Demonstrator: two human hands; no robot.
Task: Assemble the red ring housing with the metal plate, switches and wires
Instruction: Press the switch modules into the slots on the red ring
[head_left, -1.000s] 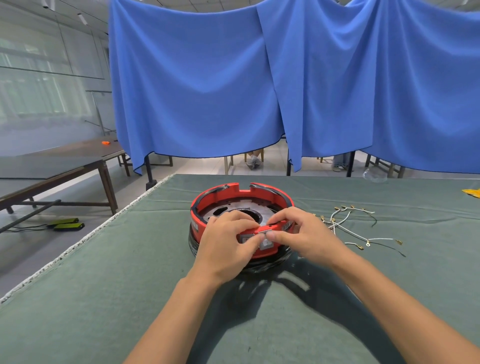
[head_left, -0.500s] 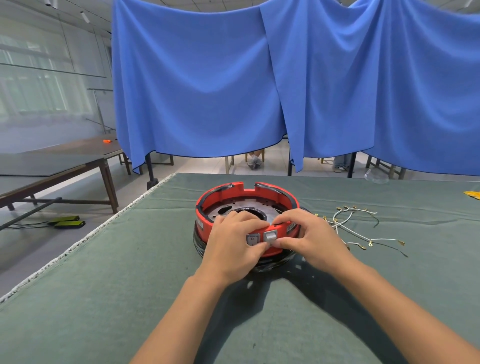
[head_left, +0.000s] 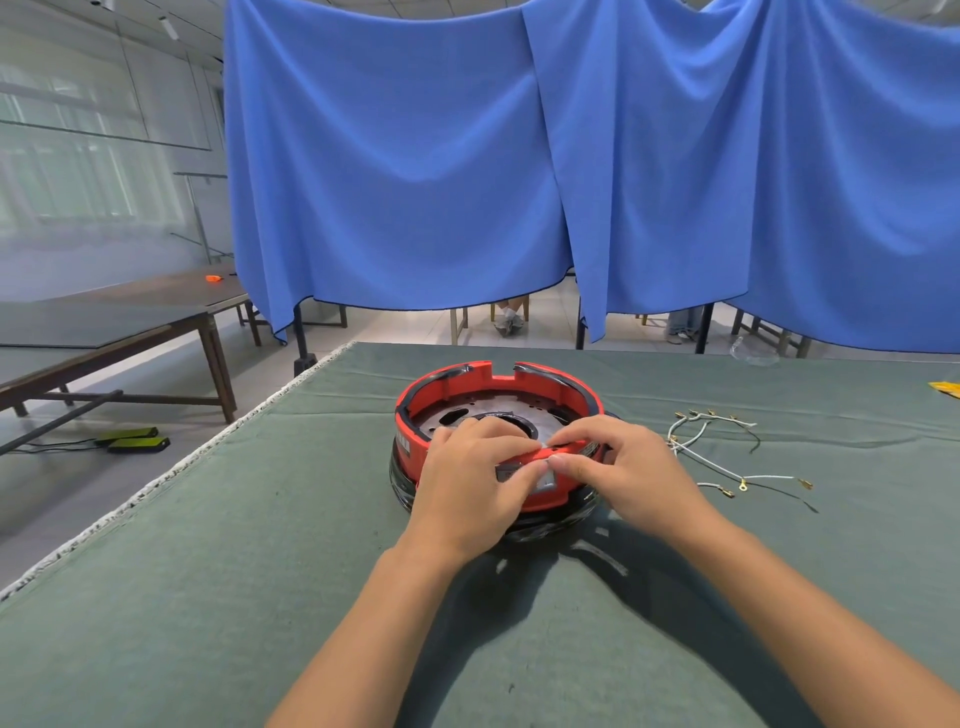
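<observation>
Now | left hand (head_left: 470, 480) + right hand (head_left: 626, 467) | gripping red ring housing (head_left: 457, 387) near rim

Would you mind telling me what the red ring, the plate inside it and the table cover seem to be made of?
Red ring: probably moulded plastic, matte, with even colour and crisp notches in its rim.
Plate: looks like metal, dull grey with a faint sheen and clean punched holes.
Table cover: a green woven or felt-like cloth, judging by its matte surface, creases and frayed pale edge.
</observation>
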